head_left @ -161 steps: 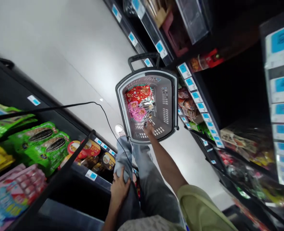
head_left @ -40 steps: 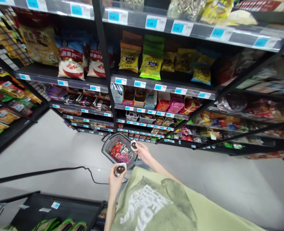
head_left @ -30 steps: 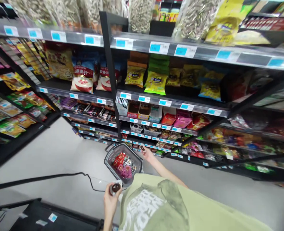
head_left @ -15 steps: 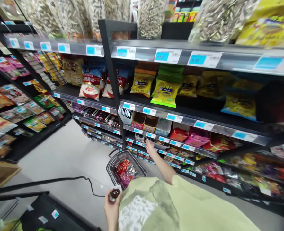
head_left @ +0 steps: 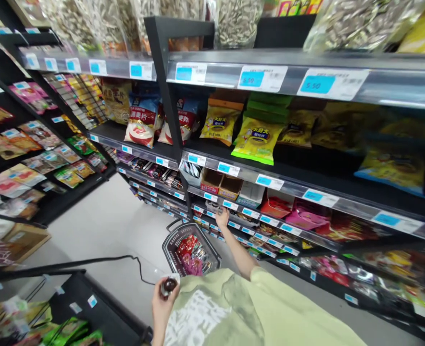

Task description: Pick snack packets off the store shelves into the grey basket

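Observation:
At the bottom, my left hand (head_left: 164, 299) is closed round a small clear container with dark brown contents (head_left: 169, 285), its round end facing up. My right hand (head_left: 222, 218) reaches forward to a low shelf, below the row of open cardboard boxes. Its fingers are curled at some greyish clear-looking packs (head_left: 214, 207); what lies between them is too small to make out. Below that hand, a dark grey shopping basket (head_left: 169, 250) stands on the floor, with red, pink and silvery packets (head_left: 191, 250) inside.
Yellow snack bags (head_left: 257, 137) and oatmeal bags (head_left: 140, 122) fill a shelf above, under price tags. A black upright (head_left: 165, 91) divides the shelving. Another snack rack (head_left: 50, 163) stands at left. A black cord (head_left: 107, 260) runs towards my left hand.
The view has shifted slightly, closer to the shelves. My right hand stays at the low shelf, its fingers more curled. My left hand keeps hold of the small container.

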The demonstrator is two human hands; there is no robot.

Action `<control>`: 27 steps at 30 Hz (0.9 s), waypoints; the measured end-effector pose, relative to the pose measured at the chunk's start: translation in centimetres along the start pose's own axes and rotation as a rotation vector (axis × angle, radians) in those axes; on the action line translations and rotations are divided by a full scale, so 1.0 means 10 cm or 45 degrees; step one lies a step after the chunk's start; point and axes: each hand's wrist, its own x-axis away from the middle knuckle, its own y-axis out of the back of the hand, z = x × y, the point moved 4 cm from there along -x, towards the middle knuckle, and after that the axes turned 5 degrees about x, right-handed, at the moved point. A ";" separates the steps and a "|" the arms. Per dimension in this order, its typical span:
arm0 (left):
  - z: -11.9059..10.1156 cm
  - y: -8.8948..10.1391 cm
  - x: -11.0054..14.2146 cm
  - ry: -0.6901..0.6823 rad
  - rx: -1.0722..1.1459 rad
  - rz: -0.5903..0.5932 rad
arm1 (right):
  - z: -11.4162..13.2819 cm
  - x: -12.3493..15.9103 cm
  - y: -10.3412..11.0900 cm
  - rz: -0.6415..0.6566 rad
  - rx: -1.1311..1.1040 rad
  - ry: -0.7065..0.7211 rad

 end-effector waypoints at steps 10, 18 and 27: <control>-0.45 -0.02 -0.10 -0.236 0.083 0.093 | -0.85 1.82 -0.57 1.250 0.352 -0.161; -0.44 0.00 -0.08 -0.170 0.147 0.192 | -0.76 2.16 -0.75 1.328 0.339 0.177; -0.30 0.04 0.11 -0.046 0.250 0.242 | -0.75 2.17 -0.73 0.927 0.264 0.266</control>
